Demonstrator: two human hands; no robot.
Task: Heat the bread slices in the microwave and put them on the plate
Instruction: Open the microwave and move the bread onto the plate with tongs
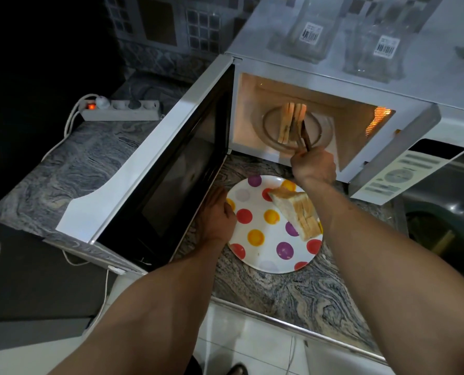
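**Tongs on the bread inside the open microwave**

The white microwave oven [333,85] stands on the grey veined stone counter [293,293] with its black-windowed door [171,171] swung wide to the left and the inside lit. The right hand [314,165] is closed around a pair of dark tongs [303,136] that reach into the cavity and pinch a stack of toasted bread slices [290,121] standing on edge over the round turntable [272,131]. In front of the microwave lies a white round plate with red, yellow and purple dots [263,239]; a second stack of pale bread slices [297,212] lies on its right side. The left hand [217,215] rests at the plate's left rim, beside the door; whether its fingers grip the rim cannot be told. A white power strip [122,109] with a glowing red switch sits on the counter at the far left.
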